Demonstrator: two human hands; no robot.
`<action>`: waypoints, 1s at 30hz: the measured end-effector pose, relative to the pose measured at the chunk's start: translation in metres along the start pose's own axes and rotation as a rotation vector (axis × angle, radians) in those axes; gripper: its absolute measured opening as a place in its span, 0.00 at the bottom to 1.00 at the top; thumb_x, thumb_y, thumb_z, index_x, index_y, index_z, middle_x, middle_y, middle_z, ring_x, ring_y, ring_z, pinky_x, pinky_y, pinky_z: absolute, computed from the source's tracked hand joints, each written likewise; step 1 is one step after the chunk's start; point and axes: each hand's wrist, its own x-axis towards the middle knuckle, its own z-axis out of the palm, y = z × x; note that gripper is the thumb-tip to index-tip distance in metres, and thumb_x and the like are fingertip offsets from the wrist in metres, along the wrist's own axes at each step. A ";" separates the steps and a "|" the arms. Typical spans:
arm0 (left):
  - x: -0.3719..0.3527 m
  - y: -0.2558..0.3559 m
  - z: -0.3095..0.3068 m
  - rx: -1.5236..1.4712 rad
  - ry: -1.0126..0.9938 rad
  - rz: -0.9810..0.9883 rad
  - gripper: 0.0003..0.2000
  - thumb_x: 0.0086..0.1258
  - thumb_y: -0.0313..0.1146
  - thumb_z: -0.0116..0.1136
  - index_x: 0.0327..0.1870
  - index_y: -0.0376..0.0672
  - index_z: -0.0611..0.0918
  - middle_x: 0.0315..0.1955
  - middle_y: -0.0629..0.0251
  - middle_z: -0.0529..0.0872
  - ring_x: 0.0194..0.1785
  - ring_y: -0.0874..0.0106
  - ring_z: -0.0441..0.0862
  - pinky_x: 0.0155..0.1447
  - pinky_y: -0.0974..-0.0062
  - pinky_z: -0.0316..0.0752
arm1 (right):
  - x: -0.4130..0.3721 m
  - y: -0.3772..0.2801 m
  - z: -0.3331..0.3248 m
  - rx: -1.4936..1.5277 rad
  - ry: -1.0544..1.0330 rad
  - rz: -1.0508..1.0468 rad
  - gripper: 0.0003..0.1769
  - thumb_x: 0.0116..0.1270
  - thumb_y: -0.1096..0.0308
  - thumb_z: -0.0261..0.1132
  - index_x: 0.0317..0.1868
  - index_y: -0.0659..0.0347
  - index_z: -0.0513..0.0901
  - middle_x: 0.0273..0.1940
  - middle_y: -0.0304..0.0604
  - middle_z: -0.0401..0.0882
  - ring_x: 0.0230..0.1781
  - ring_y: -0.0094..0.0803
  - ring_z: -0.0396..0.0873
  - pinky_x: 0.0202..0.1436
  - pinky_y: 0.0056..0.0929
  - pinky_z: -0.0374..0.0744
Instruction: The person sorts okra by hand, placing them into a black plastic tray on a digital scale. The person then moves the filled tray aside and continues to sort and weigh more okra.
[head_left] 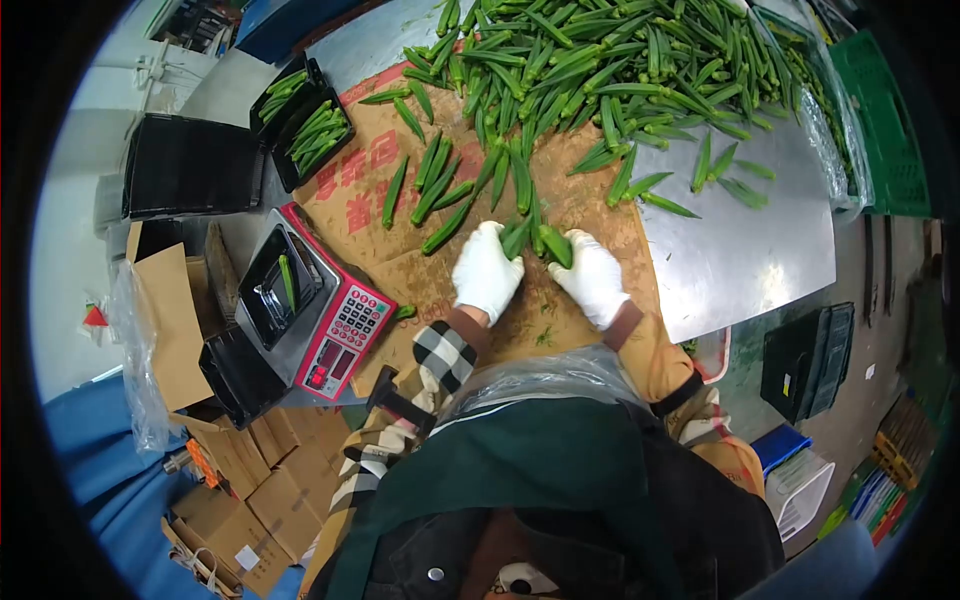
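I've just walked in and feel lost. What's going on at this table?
A person's gloved left hand and right hand each hold okra pods over a brown printed sheet. A big heap of okra lies beyond them. To the left, a scale bears a black tray with one pod visible inside.

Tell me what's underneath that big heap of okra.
At the near edge of the okra heap, a brown sheet with red print shows on the left and a metal tabletop on the right. The heap covers whatever lies beneath its middle.
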 end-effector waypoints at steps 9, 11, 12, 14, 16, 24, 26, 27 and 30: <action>-0.010 -0.009 -0.009 -0.759 -0.152 -0.148 0.17 0.63 0.32 0.72 0.52 0.42 0.81 0.39 0.59 0.88 0.41 0.62 0.87 0.48 0.65 0.81 | 0.006 0.017 -0.035 0.607 -0.219 0.324 0.33 0.53 0.61 0.77 0.58 0.67 0.80 0.43 0.58 0.88 0.46 0.48 0.88 0.52 0.41 0.83; -0.012 -0.021 -0.021 -1.128 -0.351 -0.210 0.20 0.68 0.30 0.70 0.58 0.40 0.79 0.35 0.67 0.84 0.40 0.73 0.84 0.45 0.73 0.81 | 0.012 0.014 -0.035 0.549 -0.156 0.233 0.34 0.53 0.60 0.77 0.58 0.67 0.80 0.43 0.58 0.88 0.46 0.48 0.88 0.53 0.40 0.83; -0.014 -0.023 -0.025 -1.255 -0.381 -0.225 0.21 0.68 0.30 0.69 0.60 0.40 0.78 0.38 0.66 0.84 0.42 0.73 0.84 0.47 0.72 0.81 | 0.018 0.010 -0.033 0.521 -0.119 0.186 0.34 0.53 0.60 0.77 0.58 0.67 0.80 0.44 0.58 0.88 0.46 0.48 0.88 0.54 0.40 0.83; -0.021 -0.025 -0.036 -1.506 -0.437 -0.254 0.22 0.68 0.29 0.69 0.62 0.39 0.76 0.42 0.64 0.84 0.44 0.71 0.84 0.49 0.70 0.82 | 0.031 -0.013 -0.016 0.340 -0.013 0.113 0.32 0.56 0.61 0.76 0.59 0.65 0.80 0.45 0.59 0.87 0.47 0.51 0.87 0.54 0.43 0.83; -0.031 -0.025 -0.048 -1.640 -0.469 -0.258 0.25 0.68 0.27 0.69 0.65 0.39 0.74 0.48 0.63 0.83 0.49 0.68 0.85 0.55 0.65 0.84 | 0.043 -0.030 0.011 0.038 0.058 0.027 0.33 0.55 0.61 0.77 0.60 0.63 0.78 0.46 0.57 0.86 0.48 0.52 0.86 0.54 0.45 0.82; -0.053 -0.043 -0.062 -1.765 -0.471 -0.244 0.30 0.71 0.30 0.67 0.73 0.40 0.69 0.57 0.60 0.81 0.60 0.61 0.84 0.65 0.55 0.82 | 0.058 -0.031 0.010 0.106 -0.154 0.181 0.34 0.51 0.64 0.78 0.58 0.65 0.78 0.46 0.60 0.87 0.46 0.54 0.87 0.53 0.45 0.84; -0.058 -0.044 -0.061 -1.792 -0.483 -0.252 0.29 0.75 0.32 0.64 0.74 0.40 0.67 0.60 0.59 0.81 0.61 0.60 0.83 0.66 0.54 0.81 | 0.054 -0.011 0.011 0.641 -0.393 0.239 0.27 0.56 0.71 0.76 0.58 0.65 0.81 0.44 0.51 0.89 0.44 0.41 0.88 0.49 0.39 0.85; -0.059 -0.040 -0.062 -1.809 -0.496 -0.257 0.29 0.77 0.33 0.63 0.75 0.40 0.67 0.62 0.59 0.80 0.62 0.60 0.83 0.66 0.53 0.81 | 0.042 -0.014 0.001 0.869 -0.503 0.279 0.25 0.58 0.72 0.75 0.57 0.64 0.82 0.44 0.47 0.89 0.42 0.37 0.88 0.47 0.37 0.85; -0.063 -0.027 -0.063 -1.892 -0.587 -0.206 0.26 0.82 0.42 0.56 0.75 0.43 0.67 0.65 0.61 0.79 0.65 0.67 0.81 0.68 0.59 0.79 | 0.011 -0.049 -0.019 1.251 -0.724 0.466 0.22 0.67 0.76 0.72 0.61 0.62 0.81 0.45 0.36 0.87 0.43 0.26 0.84 0.47 0.30 0.83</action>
